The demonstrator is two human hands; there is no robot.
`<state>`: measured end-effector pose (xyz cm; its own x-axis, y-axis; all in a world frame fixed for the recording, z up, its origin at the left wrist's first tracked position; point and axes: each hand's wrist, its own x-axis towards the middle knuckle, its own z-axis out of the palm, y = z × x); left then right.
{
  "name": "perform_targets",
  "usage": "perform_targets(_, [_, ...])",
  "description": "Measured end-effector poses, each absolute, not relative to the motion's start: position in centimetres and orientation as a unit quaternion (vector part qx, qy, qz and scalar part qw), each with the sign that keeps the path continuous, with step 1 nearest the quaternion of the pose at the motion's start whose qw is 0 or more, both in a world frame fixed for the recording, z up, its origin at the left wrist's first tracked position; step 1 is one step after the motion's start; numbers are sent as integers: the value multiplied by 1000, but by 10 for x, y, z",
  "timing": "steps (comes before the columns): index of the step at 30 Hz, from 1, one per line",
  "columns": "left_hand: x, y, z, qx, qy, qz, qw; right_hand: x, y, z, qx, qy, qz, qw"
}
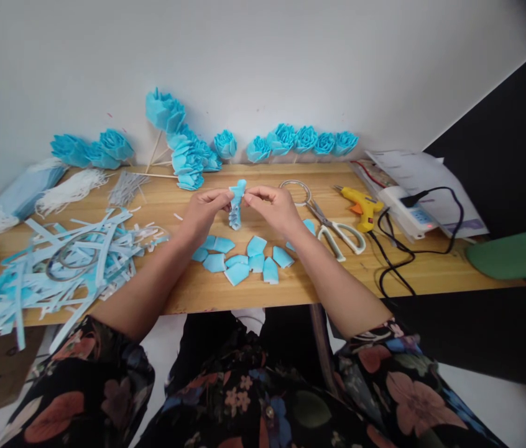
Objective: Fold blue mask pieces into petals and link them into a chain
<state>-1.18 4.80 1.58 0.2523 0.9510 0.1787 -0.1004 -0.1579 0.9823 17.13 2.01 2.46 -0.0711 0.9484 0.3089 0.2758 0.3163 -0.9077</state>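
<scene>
Between my two hands, above the wooden table, is a light-blue pleated strip with a folded upper end. My left hand pinches its left side between thumb and forefinger. From the other side my right hand grips it the same way near the top. Below the hands lie several loose blue petal pieces, cut with pointed ends. To the right of my right hand rest scissors with pale handles, beside a roll of tape or ring.
Blue handmade flowers on sticks line the wall. Blue and white scrap strips heap at left, near face masks and grey wires. At right are a yellow glue gun, its black cord and a power strip.
</scene>
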Motion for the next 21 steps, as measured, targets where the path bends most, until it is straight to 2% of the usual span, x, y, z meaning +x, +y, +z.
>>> perform_targets(15, [-8,36,27,642,367,529,415,170,21,25,-492,-623,330,510])
perform_targets(21, [-9,41,19,605,380,525,462,169,19,26,-481,-639,320,507])
